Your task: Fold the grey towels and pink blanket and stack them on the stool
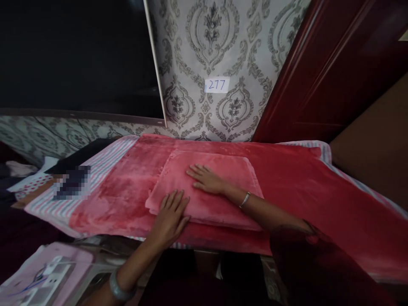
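A pink plush cloth (223,170), folded into a flat rectangle, lies on a larger red plush cover (287,174). My left hand (170,216) rests on its near left edge, fingers stretched out and slightly spread. Farther in, near the middle of the folded cloth, my right hand (205,178) lies flat with the fingers apart. Both palms face down and neither hand grips anything. Several layers show along the folded cloth's near edge.
Striped cloth (105,170) shows under the red cover at the left. A large dark screen (76,59) stands behind it. A dark red wooden panel (306,80) rises at the right. At the lower left are a pink item (73,251) and a white power strip (51,280).
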`<state>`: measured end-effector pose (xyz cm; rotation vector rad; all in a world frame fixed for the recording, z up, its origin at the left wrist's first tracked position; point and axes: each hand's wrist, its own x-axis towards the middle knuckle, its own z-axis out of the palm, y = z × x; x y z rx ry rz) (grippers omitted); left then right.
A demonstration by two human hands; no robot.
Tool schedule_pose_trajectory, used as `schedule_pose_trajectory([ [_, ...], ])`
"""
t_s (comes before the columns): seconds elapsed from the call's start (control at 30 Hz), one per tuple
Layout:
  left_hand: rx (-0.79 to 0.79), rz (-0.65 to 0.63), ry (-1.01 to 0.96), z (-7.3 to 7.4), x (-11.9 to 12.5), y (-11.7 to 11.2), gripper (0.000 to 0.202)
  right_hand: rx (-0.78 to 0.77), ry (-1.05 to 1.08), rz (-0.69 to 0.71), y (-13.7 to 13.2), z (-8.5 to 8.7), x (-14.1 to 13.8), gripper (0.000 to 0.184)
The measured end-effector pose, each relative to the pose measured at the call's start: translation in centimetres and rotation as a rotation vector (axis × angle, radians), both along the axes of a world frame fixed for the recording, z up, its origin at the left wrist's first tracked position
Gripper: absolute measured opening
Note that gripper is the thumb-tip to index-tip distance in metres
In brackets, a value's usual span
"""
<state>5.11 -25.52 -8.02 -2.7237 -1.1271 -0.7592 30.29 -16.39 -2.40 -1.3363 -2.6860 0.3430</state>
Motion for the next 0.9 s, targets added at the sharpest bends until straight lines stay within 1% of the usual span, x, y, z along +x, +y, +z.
schedule_pose_trajectory([
  [0.03, 0.006, -0.059, -0.047, 0.2, -0.6, -0.2, 0.043, -0.019, 0.005, 0.083, -1.4, -0.2, -0.5, 0.068],
  [0.1, 0.005, -0.150, -0.150, 1.4, -1.7, 0.2, 0.034, -0.071, 0.024, 0.240, -4.3, -0.4, -1.2, 0.070],
  [0.13, 0.000, -0.162, -0.203, 2.3, -2.2, 0.8, 0.032, -0.097, 0.036, 0.305, -5.6, -0.4, -1.5, 0.069],
  [0.17, -0.009, -0.147, -0.252, 3.2, -2.6, 1.6, 0.031, -0.117, 0.049, 0.357, -6.6, -0.3, -1.7, 0.068],
  [0.23, -0.034, -0.047, -0.342, 4.9, -3.1, 3.6, 0.032, -0.129, 0.087, 0.393, -7.6, 0.0, -2.0, 0.061],
  [0.27, -0.054, 0.019, -0.383, 5.5, -3.3, 4.7, 0.033, -0.118, 0.107, 0.376, -7.5, 0.3, -2.1, 0.059],
  [0.33, -0.112, 0.158, -0.461, 6.0, -3.7, 6.6, 0.037, -0.072, 0.138, 0.273, -6.1, 0.8, -2.4, 0.060],
  [0.4, -0.222, 0.281, -0.504, 5.4, -4.3, 7.6, 0.044, -0.027, 0.146, 0.137, -3.6, 1.2, -2.8, 0.064],
  [0.47, -0.359, 0.362, -0.505, 4.2, -4.9, 7.8, 0.048, 0.003, 0.132, 0.033, -1.0, 1.4, -3.5, 0.065],
  [0.53, -0.449, 0.385, -0.504, 3.0, -5.3, 7.2, 0.049, 0.023, 0.107, -0.035, 1.0, 1.3, -4.6, 0.066],
  [0.6, -0.470, 0.370, -0.535, 2.1, -5.4, 6.5, 0.048, 0.035, 0.069, -0.075, 1.8, 1.1, -5.9, 0.064],
  [0.67, -0.471, 0.336, -0.584, 1.7, -5.4, 6.0, 0.048, 0.030, 0.026, -0.040, 1.0, 0.6, -7.3, 0.062],
  [0.77, -0.539, 0.290, -0.626, 1.5, -6.0, 6.1, 0.054, -0.029, -0.003, 0.151, -2.1, -0.2, -8.7, 0.064],
  [0.83, -0.608, 0.268, -0.616, 1.4, -6.8, 6.6, 0.059, -0.075, 0.016, 0.265, -4.8, -0.5, -8.9, 0.064],
  [0.9, -0.616, 0.277, -0.578, 1.4, -7.5, 7.3, 0.062, -0.105, 0.062, 0.340, -7.2, -0.5, -8.3, 0.062],
])
